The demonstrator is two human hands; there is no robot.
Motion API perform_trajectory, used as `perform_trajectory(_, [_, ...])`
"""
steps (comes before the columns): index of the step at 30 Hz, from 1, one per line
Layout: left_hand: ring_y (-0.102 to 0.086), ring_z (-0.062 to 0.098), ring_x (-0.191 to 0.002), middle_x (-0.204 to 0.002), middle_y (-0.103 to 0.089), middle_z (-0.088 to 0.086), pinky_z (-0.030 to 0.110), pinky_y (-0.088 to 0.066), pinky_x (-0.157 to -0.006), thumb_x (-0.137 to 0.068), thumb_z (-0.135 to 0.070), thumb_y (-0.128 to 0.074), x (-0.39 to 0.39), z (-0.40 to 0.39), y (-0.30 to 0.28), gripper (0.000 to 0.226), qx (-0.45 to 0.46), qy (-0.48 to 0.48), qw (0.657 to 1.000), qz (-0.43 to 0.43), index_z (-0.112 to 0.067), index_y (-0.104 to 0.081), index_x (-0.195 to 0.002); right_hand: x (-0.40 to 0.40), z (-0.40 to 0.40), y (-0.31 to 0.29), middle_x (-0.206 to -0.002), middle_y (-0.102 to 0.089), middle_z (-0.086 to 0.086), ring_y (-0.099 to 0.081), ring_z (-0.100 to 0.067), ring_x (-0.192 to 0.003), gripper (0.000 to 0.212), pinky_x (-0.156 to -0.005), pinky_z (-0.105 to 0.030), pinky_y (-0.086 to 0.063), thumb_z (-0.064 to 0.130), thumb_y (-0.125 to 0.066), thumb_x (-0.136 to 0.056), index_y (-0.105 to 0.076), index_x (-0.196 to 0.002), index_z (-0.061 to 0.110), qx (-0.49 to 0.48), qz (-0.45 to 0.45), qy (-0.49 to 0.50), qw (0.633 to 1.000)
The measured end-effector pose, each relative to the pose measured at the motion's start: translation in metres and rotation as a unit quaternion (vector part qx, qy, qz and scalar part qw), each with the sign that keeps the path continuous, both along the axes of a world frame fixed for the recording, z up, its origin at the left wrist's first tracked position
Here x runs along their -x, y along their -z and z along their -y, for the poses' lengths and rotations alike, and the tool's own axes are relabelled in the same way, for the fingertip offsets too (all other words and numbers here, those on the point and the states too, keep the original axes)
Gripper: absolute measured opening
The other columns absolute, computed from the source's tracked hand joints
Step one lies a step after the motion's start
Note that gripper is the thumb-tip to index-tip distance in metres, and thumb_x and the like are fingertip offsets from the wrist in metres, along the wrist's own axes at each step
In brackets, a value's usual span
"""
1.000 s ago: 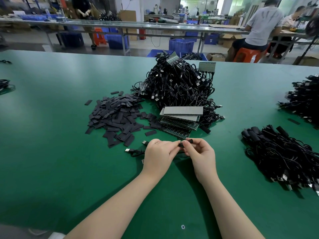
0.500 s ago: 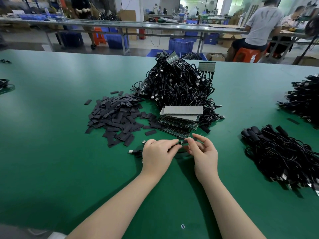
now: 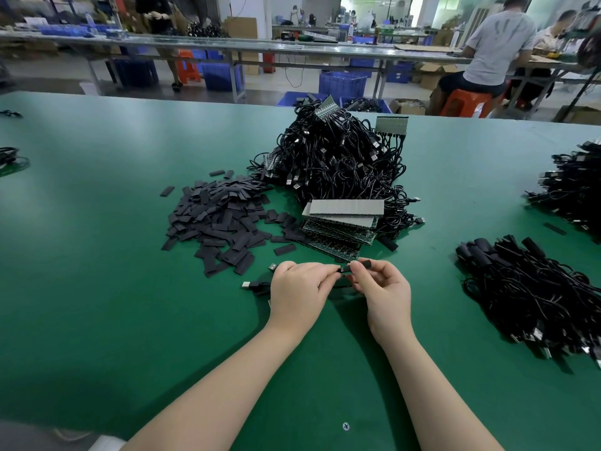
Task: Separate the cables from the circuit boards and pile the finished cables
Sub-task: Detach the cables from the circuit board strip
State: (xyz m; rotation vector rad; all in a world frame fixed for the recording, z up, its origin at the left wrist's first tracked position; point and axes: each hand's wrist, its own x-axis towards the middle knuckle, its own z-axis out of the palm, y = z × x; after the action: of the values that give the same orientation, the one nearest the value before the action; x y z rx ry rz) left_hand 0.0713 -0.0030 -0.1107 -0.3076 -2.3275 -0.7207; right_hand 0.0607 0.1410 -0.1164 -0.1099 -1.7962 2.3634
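Green table | our right hand had re-closed its briefly spread fingers, pinching the cable end | left hand pinched opposite | we judged separation underway.

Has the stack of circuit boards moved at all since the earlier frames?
No. The stack of circuit boards sits in the same spot against the big cable heap and beside the scattered black sleeves.
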Motion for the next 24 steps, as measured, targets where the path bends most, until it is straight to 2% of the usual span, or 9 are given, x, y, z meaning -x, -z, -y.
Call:
perform_trajectory(3, [-0.065,0.003,-0.079,-0.084,-0.074,-0.014,0.021,-0.033,-0.074,-0.086,-0.027,-0.073,-0.0007,-0.0005,0.0007,0.007,0.016,0.008,1.000,0.001,-0.024,-0.077,-0.091,-0.0003,-0.0001,-0.0025,-0.069,-0.072,0.001,-0.069,-0.010,-0.064,0.015,-0.061,-0.017,-0.053,0.011,-0.078,-0.084,-0.065,-0.078,0.014,0.008,-0.001,0.004,1.000])
perform_trajectory(6, [-0.064,0.004,-0.078,-0.084,-0.073,-0.013,0.022,-0.034,-0.074,-0.090,-0.028,-0.069,-0.0007,-0.0021,0.0002,0.009,0.022,0.015,1.000,0.010,-0.024,-0.076,-0.093,-0.0007,-0.0007,-0.0036,-0.066,-0.069,0.003,-0.066,-0.009,-0.061,0.019,-0.061,-0.017,-0.053,0.012,-0.078,-0.084,-0.068,-0.072,0.023,0.005,-0.010,0.002,1.000])
perform_trajectory(11, [-0.063,0.006,-0.080,-0.086,-0.072,-0.012,0.025,-0.036,-0.076,-0.093,-0.027,-0.062,-0.0003,-0.0039,-0.0010,0.013,0.026,0.027,0.999,0.006,-0.022,-0.074,-0.093,-0.0024,0.0018,-0.0027,-0.067,-0.065,0.005,-0.059,-0.006,-0.059,0.014,-0.062,-0.017,-0.051,0.014,-0.072,-0.091,-0.077,-0.086,0.026,-0.015,-0.023,-0.035,0.999])
perform_trajectory(15, [-0.065,0.004,-0.086,-0.091,-0.073,-0.013,0.025,-0.038,-0.079,-0.090,-0.030,-0.068,0.0001,-0.0030,-0.0009,0.014,0.008,0.029,1.000,-0.002,-0.025,-0.075,-0.101,-0.0024,0.0001,-0.0032,-0.069,-0.067,0.006,-0.060,-0.007,-0.061,0.016,-0.061,-0.017,-0.050,0.015,-0.072,-0.091,-0.077,-0.083,0.027,-0.006,-0.018,-0.028,0.999])
perform_trajectory(17, [-0.065,0.003,-0.085,-0.089,-0.073,-0.014,0.027,-0.041,-0.078,-0.088,-0.030,-0.071,-0.0001,-0.0019,-0.0005,0.012,-0.006,0.031,0.999,-0.010,-0.025,-0.076,-0.098,-0.0025,-0.0009,-0.0027,-0.068,-0.066,0.004,-0.059,-0.010,-0.061,0.015,-0.060,-0.017,-0.050,0.015,-0.072,-0.090,-0.077,-0.084,0.027,0.000,-0.019,-0.027,0.999])
perform_trajectory(20, [-0.066,0.002,-0.083,-0.087,-0.073,-0.015,0.030,-0.043,-0.076,-0.089,-0.029,-0.069,-0.0008,-0.0018,-0.0007,0.010,-0.015,0.026,0.999,-0.016,-0.025,-0.076,-0.095,-0.0032,-0.0010,-0.0048,-0.071,-0.066,0.002,-0.058,-0.013,-0.062,0.004,-0.058,-0.018,-0.048,0.023,-0.075,-0.085,-0.077,-0.088,0.025,0.038,-0.004,-0.047,0.998])
perform_trajectory(24, [-0.066,0.003,-0.084,-0.088,-0.074,-0.013,0.027,-0.041,-0.077,-0.091,-0.030,-0.065,-0.0003,-0.0018,-0.0012,0.015,-0.018,0.016,1.000,-0.011,-0.024,-0.076,-0.098,-0.0028,-0.0014,-0.0071,-0.075,-0.069,-0.001,-0.060,-0.011,-0.062,0.010,-0.056,-0.018,-0.046,0.025,-0.076,-0.083,-0.080,-0.091,0.023,0.081,0.016,-0.068,0.994])
